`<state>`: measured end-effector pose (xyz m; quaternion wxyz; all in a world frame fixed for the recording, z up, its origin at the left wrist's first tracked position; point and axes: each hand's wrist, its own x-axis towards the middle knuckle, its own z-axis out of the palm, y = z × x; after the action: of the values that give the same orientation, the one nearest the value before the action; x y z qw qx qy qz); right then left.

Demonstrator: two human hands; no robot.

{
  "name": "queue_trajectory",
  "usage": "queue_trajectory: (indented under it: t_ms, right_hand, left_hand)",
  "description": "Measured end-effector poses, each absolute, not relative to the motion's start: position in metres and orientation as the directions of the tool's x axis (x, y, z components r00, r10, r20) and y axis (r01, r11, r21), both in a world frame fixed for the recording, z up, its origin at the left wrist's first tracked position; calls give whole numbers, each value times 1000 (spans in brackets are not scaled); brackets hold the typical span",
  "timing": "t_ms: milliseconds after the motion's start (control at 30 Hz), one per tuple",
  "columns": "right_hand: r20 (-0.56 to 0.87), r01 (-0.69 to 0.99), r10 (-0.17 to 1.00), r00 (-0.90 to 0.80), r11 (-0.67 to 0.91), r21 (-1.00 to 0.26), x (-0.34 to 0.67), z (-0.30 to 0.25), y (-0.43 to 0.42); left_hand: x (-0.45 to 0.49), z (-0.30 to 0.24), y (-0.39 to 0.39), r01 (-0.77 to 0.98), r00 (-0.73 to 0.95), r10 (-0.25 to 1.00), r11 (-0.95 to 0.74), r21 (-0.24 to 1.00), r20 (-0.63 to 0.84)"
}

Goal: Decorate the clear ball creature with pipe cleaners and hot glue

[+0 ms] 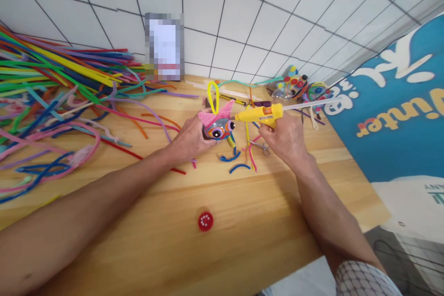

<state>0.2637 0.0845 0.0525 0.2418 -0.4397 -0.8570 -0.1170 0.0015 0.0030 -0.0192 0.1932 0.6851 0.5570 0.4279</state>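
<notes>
Fingers (268, 135) around one glue gun (258, 114), one two-eyed ornament (219, 126).

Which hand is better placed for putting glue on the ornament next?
Probably the right hand: it already grips the yellow glue gun, which is aimed toward the googly-eyed ornament. The left hand is occupied holding that ornament.

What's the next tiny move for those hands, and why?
Probably a light squeeze of the yellow glue gun: the right hand holds it with its nozzle close by the big-eyed ornament that the left hand grips. Whether they touch, I can't tell.
</notes>
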Motion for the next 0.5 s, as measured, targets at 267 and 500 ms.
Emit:
queue_trajectory:
  t_ms: [267, 500]
  right_hand:
    - [509, 811, 705, -494, 584, -21, 263, 54, 83]
    - [502, 812, 710, -494, 582, -25, 263, 54, 84]
  left_hand:
    - [3, -11, -1, 611, -12, 943, -257, 749, 333]
    - [0, -16, -2, 615, -15, 948, -242, 750, 318]
